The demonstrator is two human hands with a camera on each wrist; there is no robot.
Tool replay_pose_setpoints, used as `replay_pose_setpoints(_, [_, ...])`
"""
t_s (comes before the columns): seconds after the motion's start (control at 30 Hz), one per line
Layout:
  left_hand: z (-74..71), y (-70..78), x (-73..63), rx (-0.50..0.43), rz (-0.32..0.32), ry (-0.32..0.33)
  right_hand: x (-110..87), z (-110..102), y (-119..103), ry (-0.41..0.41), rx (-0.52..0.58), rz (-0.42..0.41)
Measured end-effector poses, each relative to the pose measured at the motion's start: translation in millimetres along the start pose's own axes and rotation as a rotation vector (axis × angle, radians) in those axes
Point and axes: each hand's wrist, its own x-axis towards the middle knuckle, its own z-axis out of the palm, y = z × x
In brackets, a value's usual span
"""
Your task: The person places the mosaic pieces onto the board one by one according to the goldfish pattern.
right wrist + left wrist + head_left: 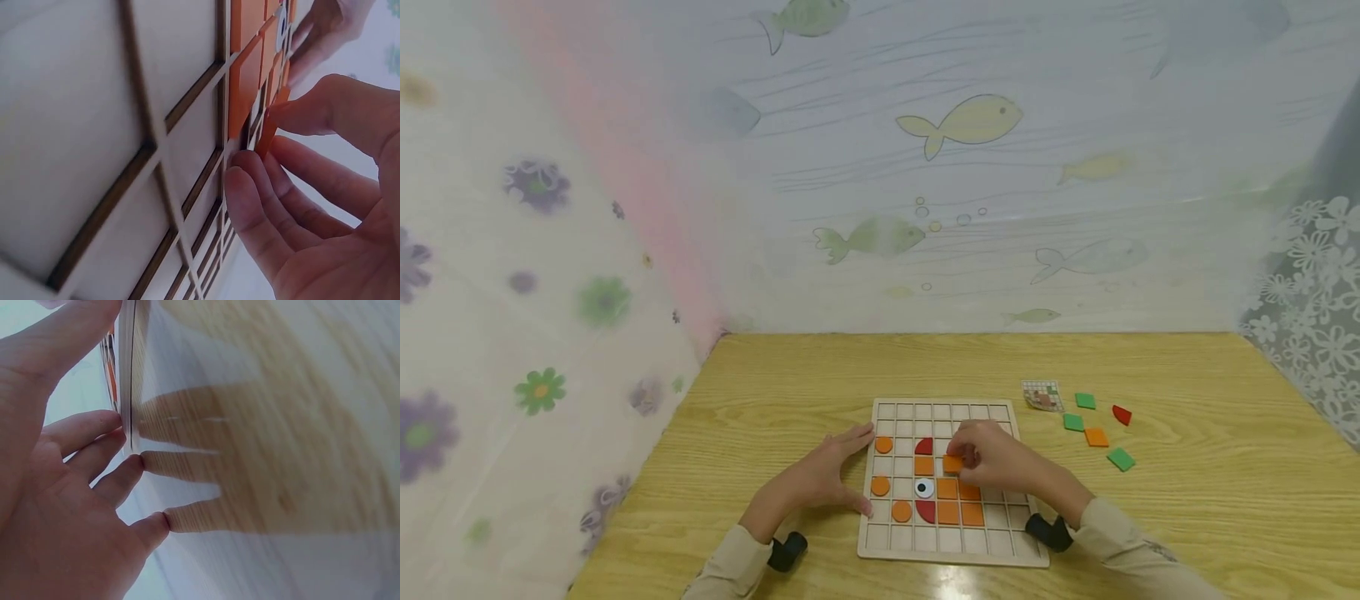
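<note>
A wooden grid board point(953, 559) lies flat on the table. In the head view my right hand point(1003, 458) pinches an orange square tile point(952, 464) over a cell right of the upper orange square point(923, 466). The right wrist view shows that tile point(267, 132) tilted between thumb and fingers, close over the grid. My left hand point(816, 477) rests at the board's left edge, thumb and fingers spread, fingertips touching the table. Set in cells are a round eye piece point(923, 488), red quarter-round pieces point(927, 512), orange discs point(880, 486) and several orange squares point(959, 513).
Right of the board lie a pattern card point(1042, 396), green squares point(1122, 459), a loose orange square point(1096, 437) and a red quarter-round piece point(1122, 415). A fish-printed wall covering point(970, 200) rises behind the table; a flowered one point(512, 350) stands at left.
</note>
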Motion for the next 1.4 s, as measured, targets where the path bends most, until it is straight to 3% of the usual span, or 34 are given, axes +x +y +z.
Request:
replay_pose_setpoints(0.77, [-3.1,-1.2,-2.5,0.000,0.008,0.011,10.3,7,-9,-0.008,-0.086,0.014])
replay_pose_setpoints(1.0, [-0.9,-2.2,-1.0,0.001,0.012,0.012,1.0,-3,-1,0.006,-0.089,-0.006])
replay_pose_setpoints(1.4, [3.9,-6.9,1.9,-0.009,0.007,0.015,-26.7,-33,16,0.057,-0.141,0.072])
